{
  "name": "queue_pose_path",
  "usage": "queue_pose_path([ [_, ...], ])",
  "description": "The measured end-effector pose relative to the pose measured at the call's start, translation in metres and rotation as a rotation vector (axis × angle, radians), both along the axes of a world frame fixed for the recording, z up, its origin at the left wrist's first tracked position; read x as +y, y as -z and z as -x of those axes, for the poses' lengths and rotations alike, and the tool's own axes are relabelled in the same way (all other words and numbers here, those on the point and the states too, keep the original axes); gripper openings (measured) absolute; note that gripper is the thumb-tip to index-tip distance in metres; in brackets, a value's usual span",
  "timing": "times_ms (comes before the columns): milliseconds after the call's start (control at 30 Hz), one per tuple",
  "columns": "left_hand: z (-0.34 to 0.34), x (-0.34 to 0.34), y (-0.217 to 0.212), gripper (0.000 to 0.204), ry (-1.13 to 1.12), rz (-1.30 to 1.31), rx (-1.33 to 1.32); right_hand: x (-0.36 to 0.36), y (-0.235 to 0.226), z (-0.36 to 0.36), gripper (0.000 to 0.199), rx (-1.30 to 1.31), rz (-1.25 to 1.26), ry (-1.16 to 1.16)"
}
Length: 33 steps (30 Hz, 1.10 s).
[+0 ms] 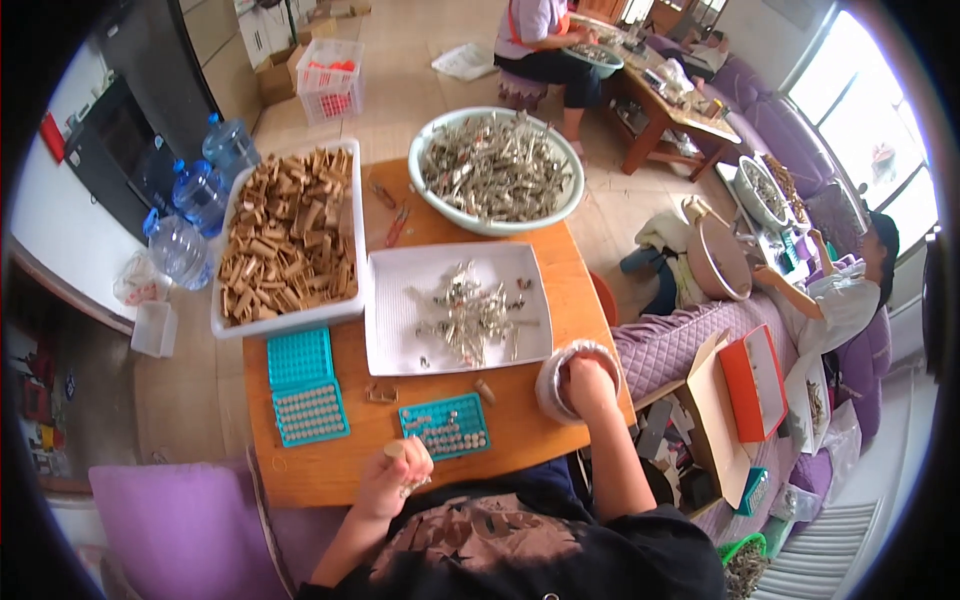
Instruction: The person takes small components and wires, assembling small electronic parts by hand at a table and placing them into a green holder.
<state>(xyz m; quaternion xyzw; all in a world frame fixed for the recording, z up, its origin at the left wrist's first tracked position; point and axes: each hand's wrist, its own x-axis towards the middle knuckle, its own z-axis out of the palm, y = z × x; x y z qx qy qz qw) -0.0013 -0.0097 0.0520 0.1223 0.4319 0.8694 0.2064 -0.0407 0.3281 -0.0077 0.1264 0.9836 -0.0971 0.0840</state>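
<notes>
My left hand is closed in a fist at the table's near edge, with a small tan cylinder standing out of its top. Something small and shiny, too small to name, pokes out at its lower side. My right hand reaches down into a round whitish-grey tub at the table's right edge; its fingers are hidden inside. Beside my left hand lies a teal tray holding small round silvery pieces. Behind it, a white tray bears a loose heap of shiny, clear-and-metal parts.
A white bin of brown cardboard pieces and a pale basin of metallic parts stand at the back. A teal case lies left, red-handled pliers behind. An open cardboard box stands right. Two other people sit farther off.
</notes>
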Motion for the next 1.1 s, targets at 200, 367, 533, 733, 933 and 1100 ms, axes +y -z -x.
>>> queue_pose_path([
  [200, -0.002, -0.001, 0.009, 0.045, 0.042, -0.049, -0.055, -0.010, -0.018, 0.004, 0.013, -0.066, -0.034, 0.046],
  [367, -0.003, 0.001, 0.002, 0.045, 0.052, -0.049, -0.067, -0.001, -0.026, -0.003, 0.015, -0.024, 0.094, 0.011],
  [533, -0.004, 0.005, 0.003, 0.042, 0.070, -0.034, -0.127, 0.008, -0.038, -0.012, 0.017, 0.158, 0.306, -0.108],
  [733, 0.004, 0.011, 0.000, 0.025, 0.077, -0.069, -0.260, -0.010, -0.101, -0.016, 0.018, 0.324, 0.563, 0.037],
  [933, 0.020, 0.034, -0.025, 0.014, 0.025, 0.238, -0.193, -0.072, -0.103, -0.008, 0.015, 0.592, 1.500, 0.011],
  [1100, 0.025, 0.044, -0.037, 0.030, 0.178, -0.020, -0.350, -0.107, -0.102, -0.012, 0.010, 0.519, 1.761, -0.132],
])
